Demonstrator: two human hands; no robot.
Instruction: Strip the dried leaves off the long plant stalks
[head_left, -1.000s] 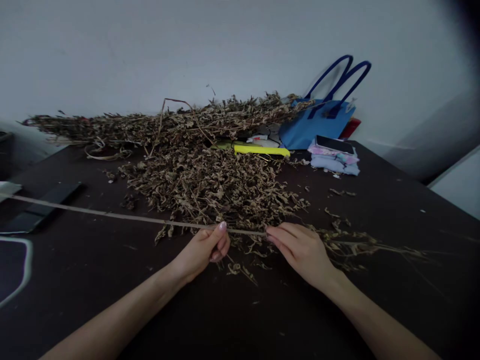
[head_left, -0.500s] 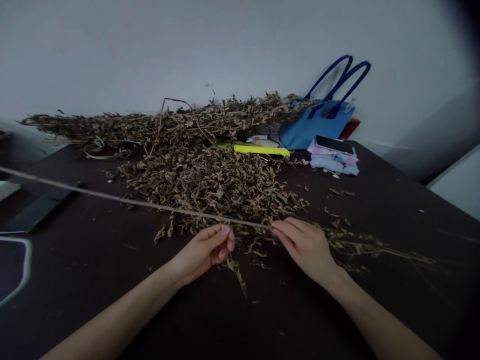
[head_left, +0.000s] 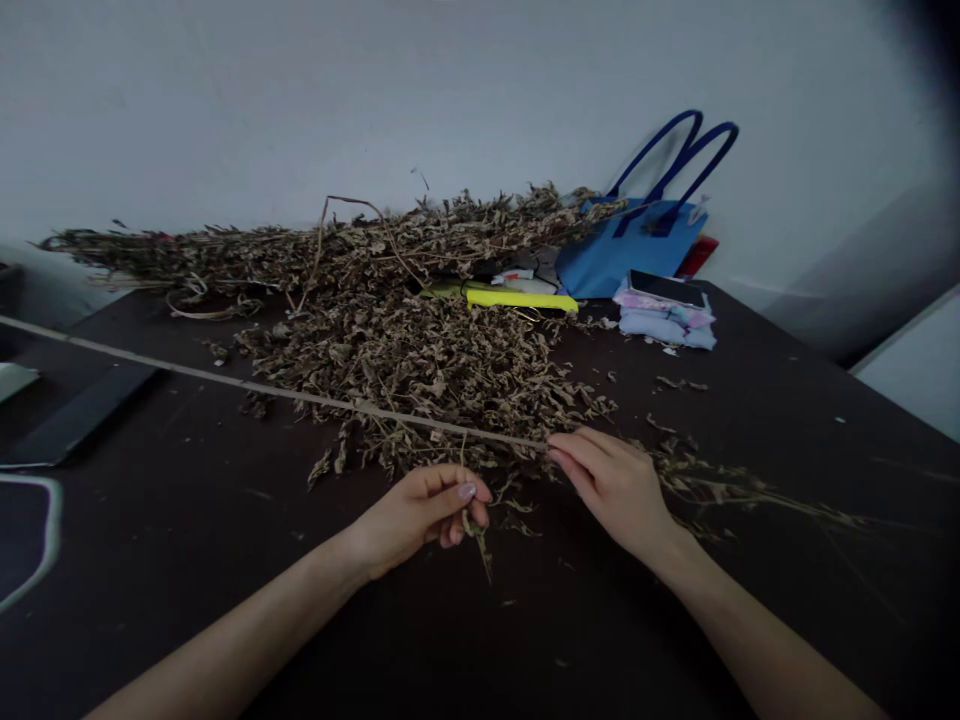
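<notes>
The right hand (head_left: 611,490) pinches a long stem (head_left: 300,395) across the leaf pile (head_left: 427,365); before the pile, the left hand (head_left: 420,515) apparently closes on a twig (head_left: 482,549). Behind it, a bag (head_left: 637,255) hides its contents.

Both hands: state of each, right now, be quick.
Left hand: closed, pinching a thin leafy sprig.
Right hand: closed, holding the long stalk and extending onward to the right.
</notes>
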